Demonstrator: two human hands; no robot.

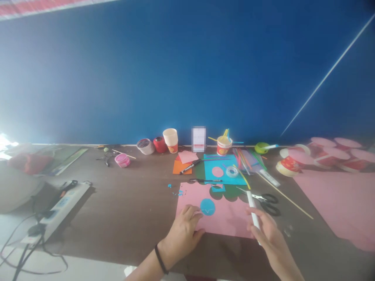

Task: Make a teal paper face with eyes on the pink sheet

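My left hand (pixel 187 228) rests on the left part of a pink paper sheet (pixel 225 228), its fingers bent a little and the thumb apart. Just past its fingertips lies a blue paper circle (pixel 208 207) with a thin whitish zigzag line across it. In my right hand (pixel 266 228), above the sheet's right side, is a slim white stick-shaped tube (pixel 253 210), tilted and gripped between thumb and fingers. Its exact kind is hard to tell. Black-handled scissors (pixel 268 201) lie partly open just beyond the right hand.
Behind the sheet are a blue sheet (pixel 209 168), a tape roll (pixel 232 171), black pens (pixel 190 166) and orange paper (pixel 177 167). Paper cups (pixel 170 138) stand by the blue wall. Pink-topped cups (pixel 295 160) and a wooden stick (pixel 287 197) are right; a power strip (pixel 63 207) is left.
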